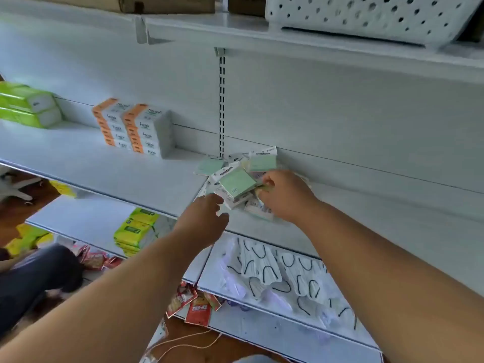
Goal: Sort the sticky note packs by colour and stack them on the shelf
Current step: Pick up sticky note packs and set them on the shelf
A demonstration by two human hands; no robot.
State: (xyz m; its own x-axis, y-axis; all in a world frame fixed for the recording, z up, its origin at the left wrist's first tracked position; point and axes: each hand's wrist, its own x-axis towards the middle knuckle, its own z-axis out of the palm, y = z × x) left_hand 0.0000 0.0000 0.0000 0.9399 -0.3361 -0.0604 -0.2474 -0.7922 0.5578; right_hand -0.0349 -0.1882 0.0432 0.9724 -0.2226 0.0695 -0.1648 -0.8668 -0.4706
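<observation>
Nearest the camera, two bare forearms reached forward over a lower shelf of face masks (275,268). The left hand (207,216) hovered with loosely spread fingers at the near edge of a jumbled heap of sticky note packs (237,183), not gripping anything. The right hand (281,196) rested on the heap's right side, its fingertips pinching what looked like the edge of one pack, though which one could not be made out. The heap lay on the middle white shelf (131,174), near the back wall, with mostly green packs and a few paler ones mixed and overlapping. No sorted stack was visible, so the sorting seemed barely begun. Farther left stood orange tissue packs (133,128), then green ones (28,104).
</observation>
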